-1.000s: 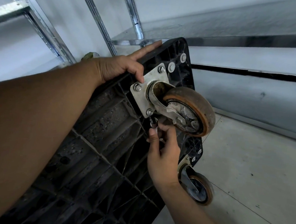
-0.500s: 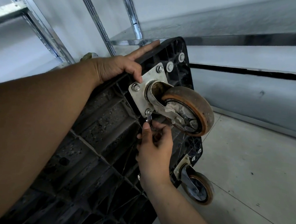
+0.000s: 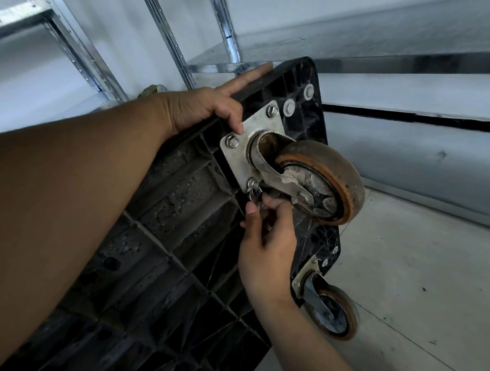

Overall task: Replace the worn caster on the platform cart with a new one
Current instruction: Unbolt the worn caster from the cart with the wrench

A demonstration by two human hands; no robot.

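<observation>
Platform cart (image 3: 163,237) is tipped up on its side, ribbed black underside facing the camera, leaning toward metal shelving (image 3: 167,31) at the far left. Worn caster (image 3: 324,178), w/ a dirty orange-rimmed wheel, sits at the cart's upper far corner on a steel mounting plate (image 3: 240,156). Two bolts show, at the plate's left (image 3: 232,141) & top (image 3: 272,110) corners.

Left hand (image 3: 197,108) grips the cart's top edge just beside the plate: index finger straight along the rim, thumb tip down on the plate, other fingers curled over the edge.

Right hand (image 3: 266,244), below the plate, pinches a small shiny metal piece (image 3: 253,196) at the bottom-corner bolt (image 3: 252,183); can't tell if it's a tool or a nut.

A 2nd caster (image 3: 330,311) sits at the cart's lower right corner, over the grey floor (image 3: 418,282).
</observation>
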